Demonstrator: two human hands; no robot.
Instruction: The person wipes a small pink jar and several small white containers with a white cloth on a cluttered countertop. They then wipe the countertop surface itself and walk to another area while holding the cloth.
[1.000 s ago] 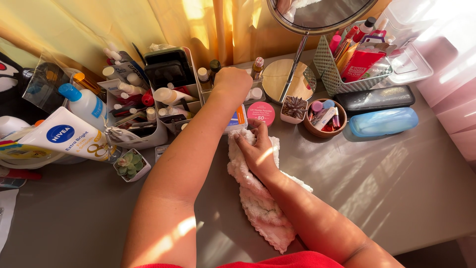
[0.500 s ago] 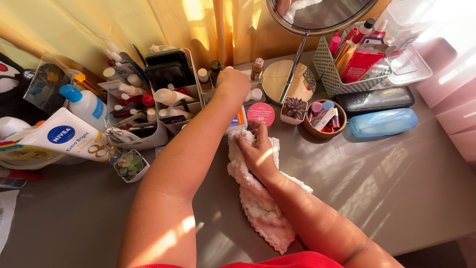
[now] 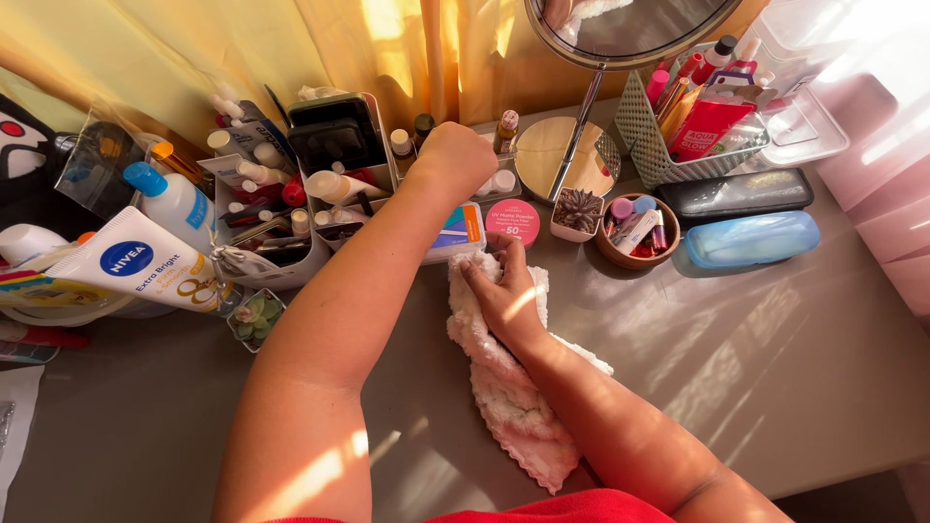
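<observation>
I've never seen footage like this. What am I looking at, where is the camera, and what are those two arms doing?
There is no machine here: these are a person's own two bare arms, filmed by a camera worn on the head and looking down, so you see roughly what that person sees. Below is a grey table crowded at the back with toiletries. The right hand presses flat on a fluffy white and pink cloth lying on the table. The left hand reaches into a white organiser full of small bottles; its fingers are closed, but what they grip is hidden. Nearby stand a round pink tin, a small potted succulent, a wooden bowl of little tubes, a blue case and a round mirror on a stand.
</observation>
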